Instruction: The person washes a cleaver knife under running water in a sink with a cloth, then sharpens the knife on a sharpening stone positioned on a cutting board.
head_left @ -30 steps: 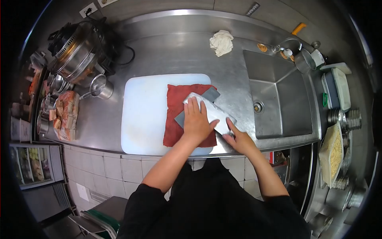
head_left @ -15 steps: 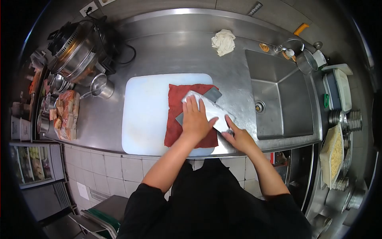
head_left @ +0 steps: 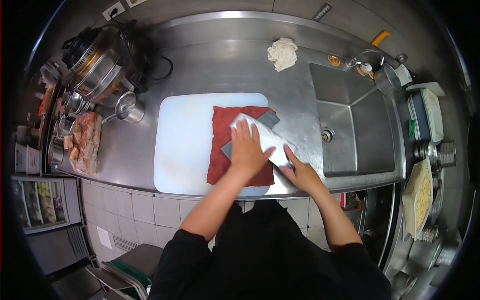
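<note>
A broad, shiny cleaver blade [head_left: 274, 142] lies slantwise across a grey sharpening stone [head_left: 269, 119]. The stone rests on a red cloth [head_left: 219, 167], which is spread over the right part of a white cutting board [head_left: 181, 142]. My left hand [head_left: 246, 152] presses flat on the blade, its fingers stretched out and the thumb apart. At the blade's lower right end, my right hand [head_left: 303, 174] is closed around the cleaver's handle, which is mostly hidden by the fingers.
A steel sink [head_left: 357, 135] is set into the counter on the right. Behind the board lies a crumpled white cloth [head_left: 282, 53]. To the left stand a metal pot [head_left: 131, 111], a packed bag of food [head_left: 86, 142] and a large corded appliance [head_left: 95, 65].
</note>
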Available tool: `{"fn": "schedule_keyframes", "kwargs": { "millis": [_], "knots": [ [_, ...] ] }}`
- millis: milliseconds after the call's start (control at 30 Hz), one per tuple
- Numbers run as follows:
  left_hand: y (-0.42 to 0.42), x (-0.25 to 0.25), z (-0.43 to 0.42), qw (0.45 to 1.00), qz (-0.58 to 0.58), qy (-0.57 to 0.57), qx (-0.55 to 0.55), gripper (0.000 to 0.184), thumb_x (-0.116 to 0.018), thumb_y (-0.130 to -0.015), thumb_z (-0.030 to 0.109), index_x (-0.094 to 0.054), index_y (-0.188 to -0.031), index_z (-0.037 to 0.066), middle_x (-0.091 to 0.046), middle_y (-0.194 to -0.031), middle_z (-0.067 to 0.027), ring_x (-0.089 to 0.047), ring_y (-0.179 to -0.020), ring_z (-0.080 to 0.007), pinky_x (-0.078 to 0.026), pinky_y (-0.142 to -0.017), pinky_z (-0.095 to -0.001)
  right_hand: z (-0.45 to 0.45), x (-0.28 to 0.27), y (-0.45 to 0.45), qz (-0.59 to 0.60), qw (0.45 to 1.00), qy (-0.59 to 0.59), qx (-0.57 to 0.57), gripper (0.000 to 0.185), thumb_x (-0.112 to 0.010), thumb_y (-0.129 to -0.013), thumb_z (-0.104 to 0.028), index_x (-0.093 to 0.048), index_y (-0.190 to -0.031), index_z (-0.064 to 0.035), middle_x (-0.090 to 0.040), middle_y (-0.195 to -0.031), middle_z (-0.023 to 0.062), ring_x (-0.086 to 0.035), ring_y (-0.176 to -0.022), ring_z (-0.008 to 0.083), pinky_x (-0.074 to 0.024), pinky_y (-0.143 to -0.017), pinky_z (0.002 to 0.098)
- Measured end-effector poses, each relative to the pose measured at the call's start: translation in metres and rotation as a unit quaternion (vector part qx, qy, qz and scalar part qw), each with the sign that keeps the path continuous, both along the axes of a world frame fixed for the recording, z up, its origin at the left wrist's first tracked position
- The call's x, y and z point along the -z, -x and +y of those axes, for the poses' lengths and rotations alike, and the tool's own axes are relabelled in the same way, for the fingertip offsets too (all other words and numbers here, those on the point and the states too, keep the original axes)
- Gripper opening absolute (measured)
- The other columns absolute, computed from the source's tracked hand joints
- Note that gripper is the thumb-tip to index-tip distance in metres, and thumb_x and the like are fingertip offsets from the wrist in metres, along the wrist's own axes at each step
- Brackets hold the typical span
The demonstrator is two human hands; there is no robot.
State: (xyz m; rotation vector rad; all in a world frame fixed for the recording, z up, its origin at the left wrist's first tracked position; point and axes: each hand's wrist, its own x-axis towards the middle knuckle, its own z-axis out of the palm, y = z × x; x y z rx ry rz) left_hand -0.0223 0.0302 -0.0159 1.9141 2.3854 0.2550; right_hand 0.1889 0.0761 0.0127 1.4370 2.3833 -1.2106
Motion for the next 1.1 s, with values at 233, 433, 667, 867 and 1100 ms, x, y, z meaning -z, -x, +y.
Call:
{"fn": "schedule_keyframes", "kwargs": {
  "millis": [233, 433, 667, 867, 1100],
  "knots": [
    [0.104, -0.010, 0.061, 0.999, -0.019, -0.047, -0.012, 0.091, -0.067, -0.085, 0.064, -0.049, -0.141, -0.006, -0.044, -0.149, -0.0294, -0.039, -0.141, -0.0422, -0.029, -0.119, -0.0490, 0.070, 0.012, 0.093, -0.015, 0.996, -0.075, -0.054, 0.078, -0.051, -0.097, -0.061, -0.021, -0.162, -0.0310, -0.071, -0.114, 0.0232, -0.068, -0.105, 0.0420, -0.0534, -0.092, 0.0490],
    [0.042, -0.025, -0.037, 0.997, -0.045, 0.019, -0.061, 0.071, -0.075, -0.081, 0.054, -0.060, -0.126, 0.001, -0.061, -0.120, -0.0160, -0.055, -0.116, -0.0329, -0.043, -0.096, -0.0449, 0.073, 0.019, 0.091, -0.023, 0.994, -0.087, -0.064, 0.077, -0.051, -0.097, -0.061, -0.021, -0.162, -0.0315, -0.071, -0.114, 0.0224, -0.069, -0.105, 0.0408, -0.0539, -0.091, 0.0486],
    [0.008, -0.005, -0.043, 0.996, -0.012, -0.046, -0.077, 0.055, -0.080, -0.078, 0.048, -0.067, -0.107, 0.004, -0.061, -0.107, -0.0114, -0.057, -0.107, -0.0295, -0.044, -0.090, -0.0430, 0.079, 0.018, 0.084, -0.032, 0.988, -0.118, -0.096, 0.075, -0.051, -0.097, -0.061, -0.025, -0.161, -0.0321, -0.071, -0.115, 0.0215, -0.069, -0.105, 0.0402, -0.0544, -0.091, 0.0480],
    [0.030, -0.015, -0.024, 0.980, -0.082, -0.151, -0.098, 0.061, -0.074, -0.085, 0.052, -0.066, -0.117, 0.001, -0.063, -0.115, -0.0156, -0.056, -0.114, -0.0342, -0.044, -0.096, -0.0474, 0.063, 0.018, 0.065, -0.018, 0.988, -0.126, -0.087, 0.076, -0.052, -0.097, -0.061, -0.023, -0.161, -0.0337, -0.072, -0.116, 0.0194, -0.069, -0.106, 0.0394, -0.0543, -0.091, 0.0484],
    [-0.018, 0.001, 0.002, 1.000, 0.012, -0.022, -0.008, 0.104, -0.054, -0.090, 0.072, -0.036, -0.149, -0.012, -0.029, -0.159, -0.0316, -0.022, -0.151, -0.0444, -0.013, -0.125, -0.0526, -0.002, 0.013, -0.032, -0.040, 0.996, -0.059, -0.055, 0.078, -0.057, -0.095, -0.057, -0.022, -0.161, -0.0354, -0.075, -0.105, 0.0172, -0.071, -0.100, 0.0399, -0.0550, -0.089, 0.0475]
  ]
}}
